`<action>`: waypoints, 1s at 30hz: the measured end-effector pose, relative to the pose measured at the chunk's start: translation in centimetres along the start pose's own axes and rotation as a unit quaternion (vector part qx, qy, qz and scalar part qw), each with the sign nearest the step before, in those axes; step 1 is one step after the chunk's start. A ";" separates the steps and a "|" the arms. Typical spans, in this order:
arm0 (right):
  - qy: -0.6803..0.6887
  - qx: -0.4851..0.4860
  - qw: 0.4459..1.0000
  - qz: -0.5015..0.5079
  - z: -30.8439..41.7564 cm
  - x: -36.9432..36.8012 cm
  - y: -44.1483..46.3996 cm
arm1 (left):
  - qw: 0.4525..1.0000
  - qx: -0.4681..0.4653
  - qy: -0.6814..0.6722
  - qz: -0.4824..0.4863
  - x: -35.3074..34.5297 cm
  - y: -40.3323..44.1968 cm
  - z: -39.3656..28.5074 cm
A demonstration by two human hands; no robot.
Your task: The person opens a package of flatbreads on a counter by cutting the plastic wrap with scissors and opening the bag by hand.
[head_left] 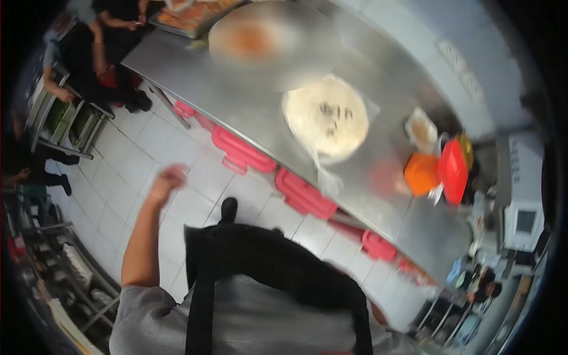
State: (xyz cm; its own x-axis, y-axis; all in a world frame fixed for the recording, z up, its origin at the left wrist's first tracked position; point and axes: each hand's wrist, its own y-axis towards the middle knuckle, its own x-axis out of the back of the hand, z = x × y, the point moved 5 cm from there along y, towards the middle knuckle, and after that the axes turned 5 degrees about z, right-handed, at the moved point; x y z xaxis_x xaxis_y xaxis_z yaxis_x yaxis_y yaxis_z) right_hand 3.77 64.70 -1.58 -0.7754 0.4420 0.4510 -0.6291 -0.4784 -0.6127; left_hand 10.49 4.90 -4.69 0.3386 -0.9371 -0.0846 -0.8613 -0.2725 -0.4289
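My left hand (170,177) is raised over the tiled floor beside the steel table, holding nothing I can make out. Motion smears its fingers. Only a sliver of my right arm (377,313) shows past the black apron; the right hand is out of sight. On the table, a large round pale thing (319,130) bears dark handwritten letters, with clear plastic (330,178) trailing from its near edge. Beyond it lies a wide round greyish shape (302,35) with a blurred orange-red patch.
The steel table (177,59) runs diagonally, with pink-lidded bins (242,148) underneath. An orange container (421,174), a red one (452,171) and a small dish (421,129) stand toward the right. A tray of orange food (192,16) is at the far end. Other people (83,59) are at left.
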 end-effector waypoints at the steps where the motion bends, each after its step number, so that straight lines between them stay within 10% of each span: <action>1: -0.004 0.027 0.999 -0.031 0.9 2.2 -0.8 | 0.992 -0.076 0.011 -0.101 2.1 -0.2 -1.7; 5: 0.013 0.177 0.930 -0.321 6.0 17.5 -7.3 | 0.851 -0.397 -0.099 -0.331 5.0 -3.7 -13.5; 9: 0.139 0.408 0.544 -0.720 7.7 25.0 -16.6 | 0.731 -0.501 -0.242 -0.395 -6.8 -4.3 -21.1; 10: 0.184 0.474 0.485 -0.711 5.2 25.6 -16.8 | 0.771 -0.529 -0.215 -0.284 -9.2 -2.7 -22.3; 12: 0.237 0.407 0.508 -0.721 9.6 21.6 -13.6 | 0.834 -0.538 -0.121 -0.005 -20.1 -1.4 -23.2; 14: 0.250 0.430 0.624 -0.603 14.7 14.9 -7.6 | 0.889 -0.431 -0.151 -0.044 -36.8 -5.7 -19.6; 18: 0.191 0.469 0.816 -0.280 17.2 3.9 -2.3 | 0.955 -0.271 -0.118 0.023 -38.7 -5.2 -10.3; 20: -0.020 0.308 0.951 0.002 13.7 1.7 -3.6 | 0.972 -0.193 -0.097 0.090 -39.8 -4.3 -5.3; 26: 0.394 0.581 0.695 0.157 12.8 7.7 -20.1 | 0.956 -0.154 -0.224 -0.113 -24.6 -2.8 -1.6; 30: 0.403 0.529 0.742 0.086 11.0 6.8 -20.1 | 0.956 -0.147 -0.237 -0.092 -29.1 -6.4 -5.1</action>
State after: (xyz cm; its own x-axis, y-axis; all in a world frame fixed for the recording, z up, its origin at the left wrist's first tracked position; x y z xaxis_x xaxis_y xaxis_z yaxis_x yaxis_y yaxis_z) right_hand 10.47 68.94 20.96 -0.8328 0.4118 -0.3699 -0.5461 -0.7205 0.4273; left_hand 4.24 32.79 5.09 0.5682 -0.6828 -0.4592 -0.8164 -0.5377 -0.2107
